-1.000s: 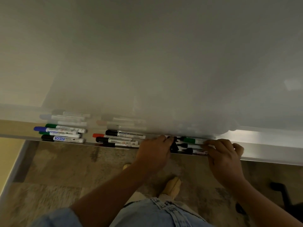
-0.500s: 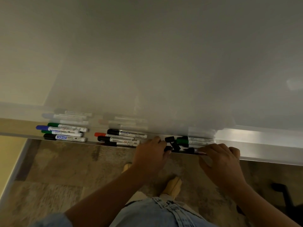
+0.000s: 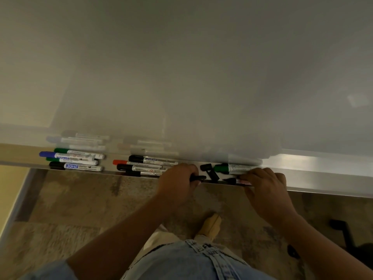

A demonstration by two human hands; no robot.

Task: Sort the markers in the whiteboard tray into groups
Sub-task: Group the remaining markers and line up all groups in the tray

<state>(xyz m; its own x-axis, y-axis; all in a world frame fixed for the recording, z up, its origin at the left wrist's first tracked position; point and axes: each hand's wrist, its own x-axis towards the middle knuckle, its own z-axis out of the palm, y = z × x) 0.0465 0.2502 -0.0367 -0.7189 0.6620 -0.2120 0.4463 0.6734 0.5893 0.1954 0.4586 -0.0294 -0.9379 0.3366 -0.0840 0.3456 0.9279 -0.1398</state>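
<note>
A metal whiteboard tray (image 3: 314, 174) runs across the view. At its left lies a group of several markers (image 3: 74, 160) with blue, green and black caps. A middle group (image 3: 145, 165) has black caps and one red cap. My left hand (image 3: 177, 180) is closed around a black marker (image 3: 198, 178) at the tray's front edge. To its right lie loose black caps (image 3: 210, 170) and a green-capped marker (image 3: 232, 168). My right hand (image 3: 264, 184) pinches a black-tipped marker (image 3: 236, 181) by its barrel at the front edge.
The whiteboard (image 3: 201, 77) rises behind the tray and faintly mirrors the markers. Below are a patterned floor (image 3: 80, 209), my jeans and a shoe (image 3: 210, 227). A dark chair base (image 3: 343, 233) stands at the lower right.
My left hand has shifted slightly left and closed on the black marker. The black caps and the green marker it covered now show. My right hand stays on its marker.
</note>
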